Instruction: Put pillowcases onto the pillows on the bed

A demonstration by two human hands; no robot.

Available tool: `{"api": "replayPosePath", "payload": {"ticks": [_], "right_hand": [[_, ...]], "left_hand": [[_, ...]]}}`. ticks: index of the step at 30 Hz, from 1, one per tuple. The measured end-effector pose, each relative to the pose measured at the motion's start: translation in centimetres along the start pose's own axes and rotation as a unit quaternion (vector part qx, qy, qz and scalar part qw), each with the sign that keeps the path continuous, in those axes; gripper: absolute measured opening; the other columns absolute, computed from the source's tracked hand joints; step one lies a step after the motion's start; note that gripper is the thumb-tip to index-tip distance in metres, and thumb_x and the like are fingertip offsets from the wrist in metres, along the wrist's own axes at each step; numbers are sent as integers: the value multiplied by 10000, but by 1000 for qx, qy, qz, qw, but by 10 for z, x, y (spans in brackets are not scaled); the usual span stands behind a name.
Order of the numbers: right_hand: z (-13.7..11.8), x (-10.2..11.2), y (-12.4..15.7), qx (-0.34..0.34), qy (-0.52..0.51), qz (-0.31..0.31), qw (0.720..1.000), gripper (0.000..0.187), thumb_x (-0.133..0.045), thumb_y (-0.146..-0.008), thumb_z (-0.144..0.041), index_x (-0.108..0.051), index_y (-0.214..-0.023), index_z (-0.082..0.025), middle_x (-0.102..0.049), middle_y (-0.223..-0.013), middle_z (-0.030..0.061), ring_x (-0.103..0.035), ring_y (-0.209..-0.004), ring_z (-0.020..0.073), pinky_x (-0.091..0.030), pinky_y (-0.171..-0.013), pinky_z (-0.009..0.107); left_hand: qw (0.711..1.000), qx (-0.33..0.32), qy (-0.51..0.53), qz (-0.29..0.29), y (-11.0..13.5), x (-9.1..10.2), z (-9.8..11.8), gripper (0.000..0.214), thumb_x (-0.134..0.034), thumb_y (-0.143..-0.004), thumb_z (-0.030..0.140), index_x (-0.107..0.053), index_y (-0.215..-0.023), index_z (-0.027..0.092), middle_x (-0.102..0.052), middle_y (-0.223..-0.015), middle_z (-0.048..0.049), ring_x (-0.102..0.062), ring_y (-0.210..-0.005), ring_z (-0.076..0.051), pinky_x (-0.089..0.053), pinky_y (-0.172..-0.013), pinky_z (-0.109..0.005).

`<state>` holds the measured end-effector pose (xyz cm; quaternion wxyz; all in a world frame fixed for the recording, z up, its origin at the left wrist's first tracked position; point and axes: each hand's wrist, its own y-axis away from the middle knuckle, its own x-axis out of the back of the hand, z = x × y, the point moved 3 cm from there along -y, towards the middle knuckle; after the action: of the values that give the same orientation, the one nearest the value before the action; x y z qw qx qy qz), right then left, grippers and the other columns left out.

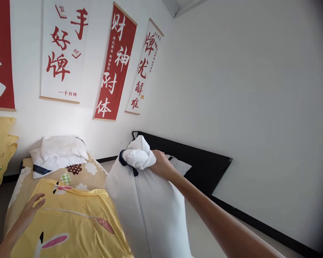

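My right hand [160,165] grips the bunched top end of a white pillow [150,204] with dark edging. The pillow hangs upright in front of me, beside the bed, and its lower end runs out of view. Part of that hand is hidden behind the gathered fabric. My left hand [33,206] is above the left part of a yellow pillowcase [80,218] printed with rabbits and a carrot, its fingers apart and nothing in them. The yellow cloth lies spread over the near part of the bed [9,215]; I cannot tell whether the fingers touch it.
Two white pillows [64,148] are stacked at the head of the bed. More yellow fabric [1,147] is piled at the far left. A black folded panel [204,157] leans on the right wall, with a grey-white packet [180,165] before it. Red and white scrolls [115,68] hang above.
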<state>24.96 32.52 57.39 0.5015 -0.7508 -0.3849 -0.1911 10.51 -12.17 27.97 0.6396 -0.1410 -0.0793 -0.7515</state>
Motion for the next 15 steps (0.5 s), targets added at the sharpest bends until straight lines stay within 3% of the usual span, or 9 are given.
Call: {"api": "replayPosePath", "payload": {"ticks": [2, 5, 8, 11, 13, 15], "right_hand": [[3, -21, -8, 19, 119, -21, 992, 184, -586, -622, -184, -453, -503, -226, -596, -552, 62, -554, -569, 191, -351, -561, 317], [12, -76, -9, 51, 220, -81, 971, 121, -545, -692, -153, -539, -588, -214, -666, -639, 99, -614, -638, 227, -352, -609, 326], [34, -161, 18, 56, 212, -178, 959, 92, -554, -710, -156, -612, -659, -208, -715, -726, 124, -661, -731, 270, -375, -663, 338], [63, -260, 68, 32, 156, -281, 946, 106, -556, -702, -159, -641, -655, -200, -736, -731, 118, -681, -734, 284, -389, -692, 349], [78, -321, 102, 25, 104, -340, 934, 123, -541, -707, -160, -648, -659, -193, -743, -725, 86, -694, -745, 267, -399, -745, 346], [87, -372, 127, 29, 81, -379, 922, 140, -527, -742, -195, -658, -692, -193, -752, -757, 60, -701, -782, 254, -397, -805, 349]], "left_hand": [[1000, -9, -18, -9, -13, -13, -20, 595, -549, -673, 694, -675, -993, 209, -690, -1213, -121, -571, -1247, -321, -447, -1059, -420], [990, -18, -101, -96, -28, -57, -52, 459, -425, -787, 550, -669, -946, 195, -725, -1118, -119, -638, -1145, -271, -482, -1000, -349], [966, 18, -204, -161, -34, -118, -91, 407, -400, -814, 339, -666, -1081, 183, -704, -1198, -108, -624, -1175, -217, -441, -1033, -292], [945, 53, -261, -192, -37, -175, -131, 528, -463, -753, 204, -615, -1258, 169, -603, -1379, -119, -509, -1328, -226, -334, -1132, -341], [924, 45, -305, -227, -42, -201, -153, 632, -451, -770, 191, -507, -1398, 155, -430, -1537, -121, -322, -1461, -229, -223, -1192, -409], [893, 28, -359, -269, -50, -215, -171, 700, -422, -806, 221, -366, -1498, 138, -229, -1631, -110, -129, -1523, -242, -135, -1210, -491]]}}
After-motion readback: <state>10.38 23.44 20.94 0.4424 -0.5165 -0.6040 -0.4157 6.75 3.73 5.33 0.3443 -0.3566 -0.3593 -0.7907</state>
